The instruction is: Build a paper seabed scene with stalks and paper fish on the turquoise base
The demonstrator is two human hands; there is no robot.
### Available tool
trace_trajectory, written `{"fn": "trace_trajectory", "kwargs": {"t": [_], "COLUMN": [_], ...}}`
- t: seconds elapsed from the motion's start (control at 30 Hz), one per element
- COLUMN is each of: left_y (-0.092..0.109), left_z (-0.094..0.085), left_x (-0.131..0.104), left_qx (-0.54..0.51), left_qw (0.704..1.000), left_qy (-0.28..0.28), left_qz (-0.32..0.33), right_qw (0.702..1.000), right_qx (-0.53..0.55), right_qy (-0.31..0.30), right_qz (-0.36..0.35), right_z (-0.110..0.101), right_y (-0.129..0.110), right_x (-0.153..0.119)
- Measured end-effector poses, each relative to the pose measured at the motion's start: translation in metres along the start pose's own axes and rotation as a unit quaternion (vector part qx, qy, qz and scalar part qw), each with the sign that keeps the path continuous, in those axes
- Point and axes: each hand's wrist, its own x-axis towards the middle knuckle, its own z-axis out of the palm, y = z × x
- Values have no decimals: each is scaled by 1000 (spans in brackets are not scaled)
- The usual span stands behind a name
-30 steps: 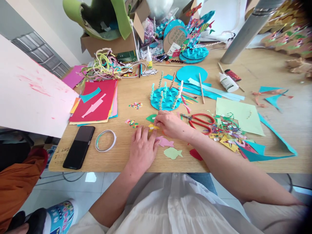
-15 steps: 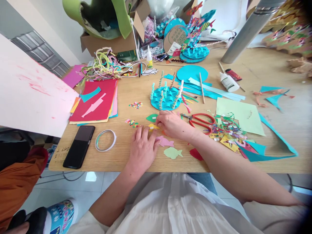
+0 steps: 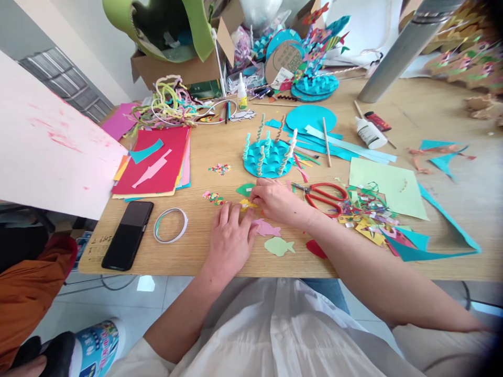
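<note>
My left hand (image 3: 231,236) lies palm down on the table, fingers stretched out and a little apart. Its fingertips rest by a yellow paper cutout (image 3: 247,204). A pink paper fish (image 3: 268,228) lies beside its thumb. My right hand (image 3: 277,201) is closed, fingertips pressed together over the right end of the yellow cutout; what they pinch is hidden. Just beyond lies a green paper shape (image 3: 245,189) with a small white piece on it. Nearer to me are a light green paper fish (image 3: 280,246) and a red cutout (image 3: 315,249), partly under my right forearm.
Red-handled scissors (image 3: 324,196) lie right of my hand, near paper scraps (image 3: 367,214). Behind stands a blue disc with spiral stems (image 3: 267,159). Confetti dots (image 3: 214,198), a tape roll (image 3: 170,225), a phone (image 3: 128,235) and stacked coloured paper (image 3: 157,167) are leftward.
</note>
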Motion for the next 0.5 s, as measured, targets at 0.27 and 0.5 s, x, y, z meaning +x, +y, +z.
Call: {"fn": "trace_trajectory", "kwargs": {"t": [0.27,0.5], "left_y": [-1,-2], "left_z": [0,-2], "left_x": [-1,1], "left_qx": [-5,-35], "left_qw": [1000,999], "left_qy": [7,11], "left_qz": [2,-3], "right_qw": [999,992], "right_qx": [44,123], "right_qy": [23,31], "right_qz": [-10,10], "right_z": [3,-8], "right_y": [1,1], "right_x": [1,2]}}
